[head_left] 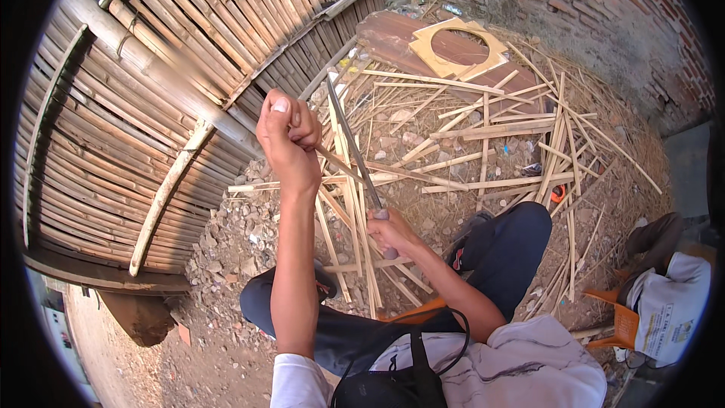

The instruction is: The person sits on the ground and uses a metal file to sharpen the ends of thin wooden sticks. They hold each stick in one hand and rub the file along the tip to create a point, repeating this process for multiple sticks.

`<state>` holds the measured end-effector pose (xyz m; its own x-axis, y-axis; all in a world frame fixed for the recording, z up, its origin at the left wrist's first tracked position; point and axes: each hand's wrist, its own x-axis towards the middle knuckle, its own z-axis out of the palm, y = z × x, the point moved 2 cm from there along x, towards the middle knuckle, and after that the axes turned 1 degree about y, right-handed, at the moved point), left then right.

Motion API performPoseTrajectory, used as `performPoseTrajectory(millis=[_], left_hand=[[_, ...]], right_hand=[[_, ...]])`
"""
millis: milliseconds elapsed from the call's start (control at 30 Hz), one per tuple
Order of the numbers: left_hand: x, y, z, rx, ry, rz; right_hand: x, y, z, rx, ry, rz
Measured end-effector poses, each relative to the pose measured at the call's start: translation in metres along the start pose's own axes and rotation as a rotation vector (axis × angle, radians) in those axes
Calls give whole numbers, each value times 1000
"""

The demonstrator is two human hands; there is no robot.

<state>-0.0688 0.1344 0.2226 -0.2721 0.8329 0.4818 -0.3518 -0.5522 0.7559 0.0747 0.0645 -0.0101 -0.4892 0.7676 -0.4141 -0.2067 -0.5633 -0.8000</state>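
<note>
A knife (352, 143) with a long, narrow, dark grey blade (347, 130) is held by its dull greyish handle (381, 214), the blade tilted up and away with its tip leaning left. A thin brown strip (338, 161) is gripped at its upper left end and slanted down rightward to the blade; whether the two are touching cannot be told.

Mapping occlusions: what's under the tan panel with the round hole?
Under the tan panel, a reddish-brown board shows through the hole; what the solid parts cover is hidden.
</note>
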Motion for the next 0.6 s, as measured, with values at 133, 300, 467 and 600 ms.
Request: performPoseTrajectory(millis=[133, 300, 467, 600], left_hand=[[-4, 2, 1, -1, 40, 15], [-3, 5, -10, -83, -19, -35], [-3, 7, -20, -164, -202, -110], [-4, 9, -21, -179, -228, -118]], right_hand=[[18, 31, -20, -27, 28, 67], [37, 85, -68, 93, 86, 316], [21, 45, -34, 3, 123, 211], [8, 9, 10, -122, 28, 0]])
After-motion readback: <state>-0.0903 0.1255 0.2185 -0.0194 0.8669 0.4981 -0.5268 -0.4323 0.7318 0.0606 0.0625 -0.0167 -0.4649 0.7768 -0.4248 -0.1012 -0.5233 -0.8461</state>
